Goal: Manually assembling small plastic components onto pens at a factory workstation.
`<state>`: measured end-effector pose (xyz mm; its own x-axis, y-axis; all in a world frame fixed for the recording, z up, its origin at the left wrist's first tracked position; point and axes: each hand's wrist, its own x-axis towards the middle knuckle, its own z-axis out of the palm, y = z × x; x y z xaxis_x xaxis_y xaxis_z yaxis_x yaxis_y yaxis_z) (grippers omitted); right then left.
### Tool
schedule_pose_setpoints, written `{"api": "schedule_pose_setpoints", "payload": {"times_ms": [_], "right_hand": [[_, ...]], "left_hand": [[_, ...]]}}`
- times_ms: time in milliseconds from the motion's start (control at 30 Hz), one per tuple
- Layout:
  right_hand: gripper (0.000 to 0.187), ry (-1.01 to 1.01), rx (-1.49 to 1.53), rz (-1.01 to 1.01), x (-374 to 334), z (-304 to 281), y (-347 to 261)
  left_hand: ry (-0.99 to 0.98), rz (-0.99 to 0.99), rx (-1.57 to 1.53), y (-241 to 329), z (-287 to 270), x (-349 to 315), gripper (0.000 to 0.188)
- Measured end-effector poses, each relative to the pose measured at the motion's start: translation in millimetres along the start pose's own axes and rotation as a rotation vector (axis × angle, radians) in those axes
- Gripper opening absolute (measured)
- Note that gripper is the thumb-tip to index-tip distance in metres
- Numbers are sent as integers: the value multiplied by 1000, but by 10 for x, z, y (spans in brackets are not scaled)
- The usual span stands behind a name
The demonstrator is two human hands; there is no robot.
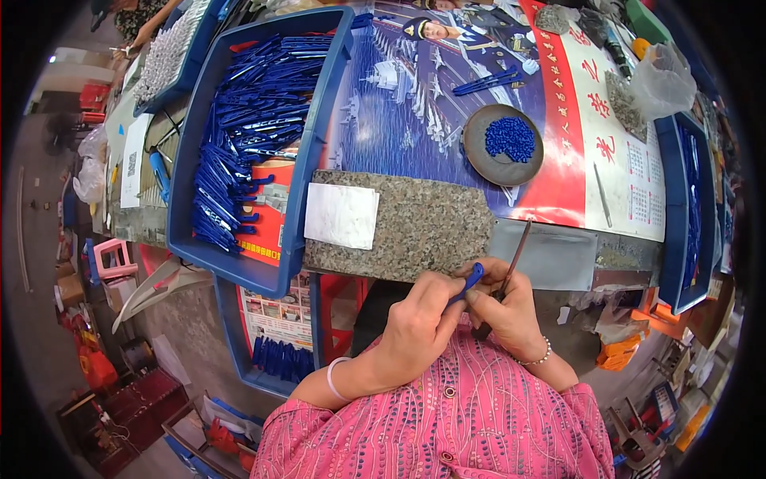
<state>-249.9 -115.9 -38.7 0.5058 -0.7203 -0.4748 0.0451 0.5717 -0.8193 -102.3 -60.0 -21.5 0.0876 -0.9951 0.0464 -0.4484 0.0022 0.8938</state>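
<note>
Close to my chest, my left hand [419, 323] is closed round a slim blue plastic piece [474, 275] whose rounded end pokes up past the fingers. My right hand [515, 315] meets it there, thumb and fingertips close against that end. A thin dark metal tool [519, 251], like tweezers or a pick, is held in my right hand, its point upward. Just beyond my hands lies a speckled granite slab [431, 219] with a white paper sheet [343, 215] on it. Farther off, a round dish [479, 164] holds a heap of tiny blue parts [511, 140].
At left, a large blue tray [315, 184] holds many long blue plastic pieces [263, 88]. Several more lie on the poster [487, 81]. A lower blue bin [239, 319] is beside my left arm. Another blue tray [677, 215] stands at right, near a slim metal rod [602, 195].
</note>
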Motion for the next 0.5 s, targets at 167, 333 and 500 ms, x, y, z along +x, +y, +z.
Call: {"api": "schedule_pose_setpoints", "payload": {"times_ms": [167, 333, 500], "right_hand": [[23, 22, 0, 3, 4, 31, 14], [27, -13, 58, 10, 3, 32, -28], [28, 6, 206, -14, 17, 48, -41]], "left_hand": [[1, -16, -7, -11, 1, -9, 28], [-12, -69, -78, 24, -41, 0, 22], [-46, -100, -87, -33, -51, -37, 22]]}}
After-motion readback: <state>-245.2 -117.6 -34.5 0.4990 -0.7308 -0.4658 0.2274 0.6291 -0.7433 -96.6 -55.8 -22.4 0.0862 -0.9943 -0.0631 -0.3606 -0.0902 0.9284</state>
